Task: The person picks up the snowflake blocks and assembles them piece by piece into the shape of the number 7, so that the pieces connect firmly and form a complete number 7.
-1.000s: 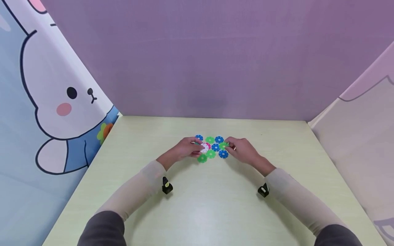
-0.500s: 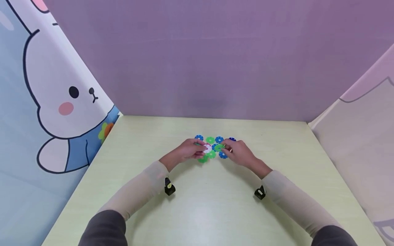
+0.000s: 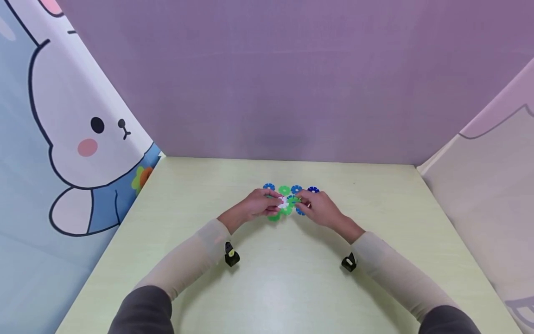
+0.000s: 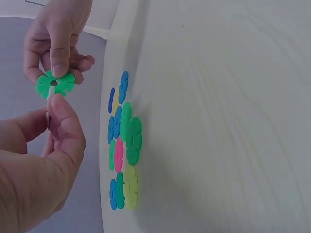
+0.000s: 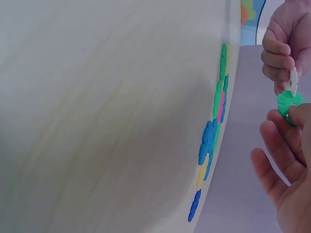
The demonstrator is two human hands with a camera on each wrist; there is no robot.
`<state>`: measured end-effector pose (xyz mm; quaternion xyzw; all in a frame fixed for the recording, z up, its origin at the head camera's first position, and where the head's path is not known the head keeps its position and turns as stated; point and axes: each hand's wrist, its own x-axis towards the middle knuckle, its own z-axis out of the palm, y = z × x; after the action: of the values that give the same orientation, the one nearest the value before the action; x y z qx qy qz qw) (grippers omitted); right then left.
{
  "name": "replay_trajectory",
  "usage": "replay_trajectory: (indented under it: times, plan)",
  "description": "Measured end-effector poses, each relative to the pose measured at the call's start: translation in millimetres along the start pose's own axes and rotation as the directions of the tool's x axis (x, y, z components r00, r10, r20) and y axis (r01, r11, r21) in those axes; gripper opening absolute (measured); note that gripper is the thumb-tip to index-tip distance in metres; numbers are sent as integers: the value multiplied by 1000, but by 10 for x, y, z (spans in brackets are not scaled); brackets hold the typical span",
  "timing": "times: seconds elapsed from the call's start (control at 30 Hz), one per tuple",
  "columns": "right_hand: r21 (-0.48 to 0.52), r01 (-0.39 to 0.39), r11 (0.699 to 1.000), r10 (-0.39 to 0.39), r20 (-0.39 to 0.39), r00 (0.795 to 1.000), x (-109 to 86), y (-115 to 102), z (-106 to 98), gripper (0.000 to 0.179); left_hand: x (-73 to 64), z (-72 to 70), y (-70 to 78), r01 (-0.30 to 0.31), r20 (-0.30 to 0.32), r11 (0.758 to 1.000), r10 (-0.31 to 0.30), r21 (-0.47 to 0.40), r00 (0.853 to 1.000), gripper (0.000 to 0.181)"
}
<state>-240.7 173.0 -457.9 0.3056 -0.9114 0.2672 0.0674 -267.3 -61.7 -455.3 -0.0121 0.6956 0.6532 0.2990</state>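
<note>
My left hand (image 3: pixel 257 204) pinches a white notched snowflake disc (image 5: pixel 293 81) between thumb and fingers, seen nearly edge-on in both wrist views. My right hand (image 3: pixel 320 208) pinches a green notched snowflake disc (image 4: pixel 65 88), thumb on its near face. The two discs meet above the table, the white one's edge against the green one's rim and set crosswise to it. How deep the notches interlock I cannot tell. Below them several loose discs lie flat on the table, among them a pink disc (image 4: pixel 118 154), a yellow disc (image 4: pixel 130 187) and a dark blue disc (image 3: pixel 313 189).
The pale wooden table (image 3: pixel 267 278) runs up to a purple backdrop (image 3: pixel 292 93). On the left hangs a curtain with a cartoon rabbit (image 3: pixel 83 116). Small black wrist cameras are strapped under both sleeves.
My right hand has moved left with the green disc until it meets the white one. My left hand has shifted slightly right. The dark blue disc at the right has come into view.
</note>
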Motion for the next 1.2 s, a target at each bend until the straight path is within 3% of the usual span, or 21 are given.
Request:
replay_trajectory:
  times: [0.43,1.2]
  plan:
    - [52,16,999,-14,-34,999,5,12,49,10,-25,23,38,24,-57,999,-26,-25,998,25]
    - [167,6,986,10,-96,995,-2,2,76,12,-5,73,70,41,-97,987,-56,-156,994,29]
